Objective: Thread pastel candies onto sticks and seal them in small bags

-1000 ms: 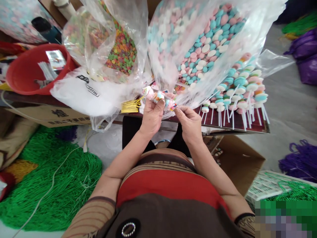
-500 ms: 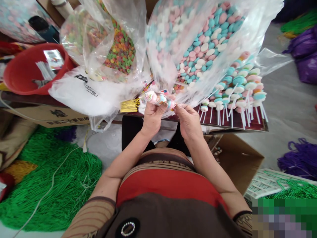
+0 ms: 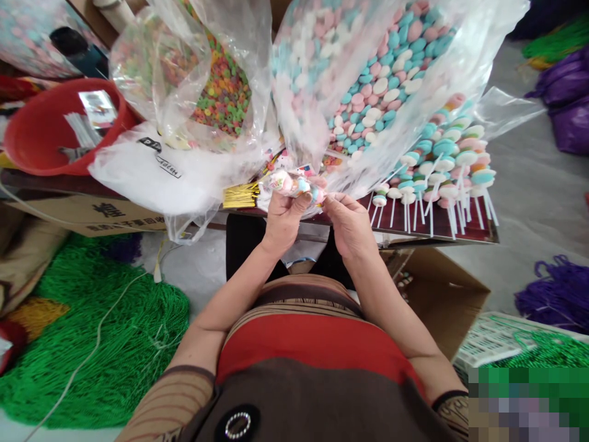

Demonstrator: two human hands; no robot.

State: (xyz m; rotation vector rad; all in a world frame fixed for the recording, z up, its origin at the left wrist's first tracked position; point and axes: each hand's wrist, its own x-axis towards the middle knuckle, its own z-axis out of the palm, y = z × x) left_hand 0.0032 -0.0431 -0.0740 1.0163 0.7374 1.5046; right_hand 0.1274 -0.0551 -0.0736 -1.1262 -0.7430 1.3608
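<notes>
A wrapped candy skewer [image 3: 301, 185], pink, white and blue inside clear plastic, lies across both hands above the table's front edge. My left hand [image 3: 286, 218] is closed around its middle with the thumb on top. At its right end, the fingers of my right hand [image 3: 347, 221] pinch the gathered wrapper; what is exactly between the fingertips is hidden. Just left of the hands lies a bundle of gold twist ties [image 3: 242, 196]. To the right, several unwrapped candy skewers [image 3: 444, 162] are piled with their white sticks pointing toward me.
Behind stand open bags of ring candies [image 3: 225, 92] and of pastel candies [image 3: 381, 86]. A red basin [image 3: 37, 132] and a white plastic bag [image 3: 133, 166] are on the left. Below are green cords [image 3: 92, 344], an open cardboard box [image 3: 446, 301] and a white crate [image 3: 492, 344].
Almost nothing differs. My left hand keeps its hold on the wrapped candy skewer, and my right fingers have shifted very slightly at the wrapper's end.
</notes>
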